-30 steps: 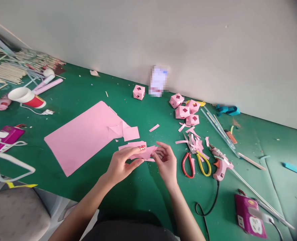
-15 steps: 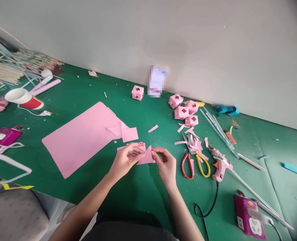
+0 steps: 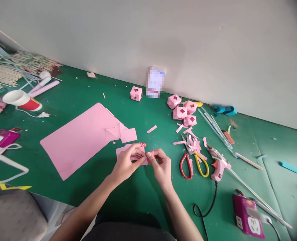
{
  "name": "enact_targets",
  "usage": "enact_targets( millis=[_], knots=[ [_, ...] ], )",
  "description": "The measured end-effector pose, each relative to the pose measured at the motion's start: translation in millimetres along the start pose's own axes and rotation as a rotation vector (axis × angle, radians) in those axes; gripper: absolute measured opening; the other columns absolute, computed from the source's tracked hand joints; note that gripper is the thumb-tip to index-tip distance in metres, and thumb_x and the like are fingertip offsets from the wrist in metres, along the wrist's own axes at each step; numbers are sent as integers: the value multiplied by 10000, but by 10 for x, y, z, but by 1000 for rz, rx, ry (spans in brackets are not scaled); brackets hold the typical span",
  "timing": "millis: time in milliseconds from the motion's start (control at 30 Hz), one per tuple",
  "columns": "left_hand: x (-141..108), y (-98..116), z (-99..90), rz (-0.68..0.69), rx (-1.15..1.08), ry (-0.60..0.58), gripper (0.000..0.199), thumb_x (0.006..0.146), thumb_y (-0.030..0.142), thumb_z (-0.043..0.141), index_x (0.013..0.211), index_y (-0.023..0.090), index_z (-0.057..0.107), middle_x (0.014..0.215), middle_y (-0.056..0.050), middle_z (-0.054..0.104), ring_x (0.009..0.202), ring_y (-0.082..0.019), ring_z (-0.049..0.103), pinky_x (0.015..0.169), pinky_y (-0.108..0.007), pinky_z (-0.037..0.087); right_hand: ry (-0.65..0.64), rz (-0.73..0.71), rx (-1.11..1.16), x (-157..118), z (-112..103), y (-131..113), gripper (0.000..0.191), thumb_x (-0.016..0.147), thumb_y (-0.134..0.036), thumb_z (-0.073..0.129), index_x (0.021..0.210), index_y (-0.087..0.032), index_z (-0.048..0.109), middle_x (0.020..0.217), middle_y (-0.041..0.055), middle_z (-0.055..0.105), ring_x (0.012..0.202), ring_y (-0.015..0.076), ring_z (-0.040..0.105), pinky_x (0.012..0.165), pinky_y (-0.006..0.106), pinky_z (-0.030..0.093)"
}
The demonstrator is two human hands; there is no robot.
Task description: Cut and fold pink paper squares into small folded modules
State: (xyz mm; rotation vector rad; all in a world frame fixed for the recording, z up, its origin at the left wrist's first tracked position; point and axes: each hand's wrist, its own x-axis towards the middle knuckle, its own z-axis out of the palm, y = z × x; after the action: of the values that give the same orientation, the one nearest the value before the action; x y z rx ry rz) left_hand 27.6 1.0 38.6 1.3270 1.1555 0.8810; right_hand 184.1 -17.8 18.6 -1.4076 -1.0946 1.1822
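Between my hands is a small piece of pink paper point(image 3: 145, 162), mostly covered by fingers. My left hand point(image 3: 128, 159) pinches its left side, with red marks on the index fingertip. My right hand point(image 3: 161, 164) grips the right side, its thumb close to the left thumb. Behind my left hand lie more pink paper pieces point(image 3: 120, 153). A large pink sheet point(image 3: 75, 140) is on the green table point(image 3: 108, 194) to the left, with small cut squares point(image 3: 128, 135) at its right corner.
Red-and-yellow-handled scissors point(image 3: 186, 166) lie among pink scraps point(image 3: 195, 144), beside a pink glue gun point(image 3: 219, 167). Pink paper shapes point(image 3: 180, 113) and a propped phone point(image 3: 155, 82) are near the wall. A paper cup point(image 3: 22, 99) lies left, a purple power strip point(image 3: 247, 214) right.
My right hand has moved left, closer to my left hand. The paper corner that stood up between them is now largely covered by the fingers.
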Motion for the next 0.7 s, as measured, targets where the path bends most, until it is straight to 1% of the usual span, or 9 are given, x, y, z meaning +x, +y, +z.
enact_targets(
  millis=[67,167,233,300,367,433,533,633,700],
  knots=[
    [-11,0,8,22,19,-12,364,880,306,699,1225,242,601,906,-42,758,876,-202,748,790,-310,611,34,1,13,-12,7,31,292,868,-474,705,736,-215,675,734,20,611,721,179,555,677,317,461],
    [-18,-18,1,47,45,-16,341,886,305,695,1206,245,594,912,-40,766,874,-201,754,797,-310,611,4,13,12,3,-9,46,302,860,-483,712,720,-216,689,728,18,612,725,179,551,682,311,451],
    [-18,-35,-4,63,59,-4,289,891,304,688,1157,239,598,898,-37,767,858,-198,755,785,-304,611,-36,26,28,27,-32,36,297,859,-488,711,743,-215,708,773,27,643,747,180,565,681,303,444],
    [-17,-50,0,74,83,6,252,895,297,682,1123,234,595,885,-34,766,852,-195,753,777,-302,610,-52,42,82,49,-59,23,290,883,-493,679,819,-216,732,851,39,677,757,177,578,666,294,443],
    [-17,-62,15,78,103,-1,265,899,285,673,1144,238,582,882,-28,765,859,-190,750,782,-303,608,-52,38,116,59,-87,15,290,909,-487,646,865,-217,742,893,47,689,751,173,583,660,293,446],
    [-19,-76,40,85,109,-9,289,907,274,660,1179,244,563,893,-24,766,873,-185,749,798,-306,606,-33,6,96,56,-110,17,281,915,-470,644,847,-217,748,866,46,676,751,175,583,676,298,450],
    [-20,-107,78,99,111,-11,273,916,273,647,1173,241,560,915,-34,769,885,-189,751,804,-311,607,40,-20,87,43,-120,35,273,903,-453,667,793,-216,745,805,32,635,737,172,571,689,300,447],
    [-11,-146,88,107,117,13,264,923,287,646,1169,242,560,907,-36,771,872,-194,753,797,-314,608,73,29,143,45,-107,56,304,901,-460,664,750,-204,727,790,28,637,733,168,566,694,295,445],
    [-5,-164,82,105,117,23,268,930,304,641,1176,244,555,891,-31,769,862,-193,754,798,-316,607,49,77,156,57,-100,60,296,894,-468,668,797,-198,739,782,27,655,722,164,564,682,289,444]
  ],
)
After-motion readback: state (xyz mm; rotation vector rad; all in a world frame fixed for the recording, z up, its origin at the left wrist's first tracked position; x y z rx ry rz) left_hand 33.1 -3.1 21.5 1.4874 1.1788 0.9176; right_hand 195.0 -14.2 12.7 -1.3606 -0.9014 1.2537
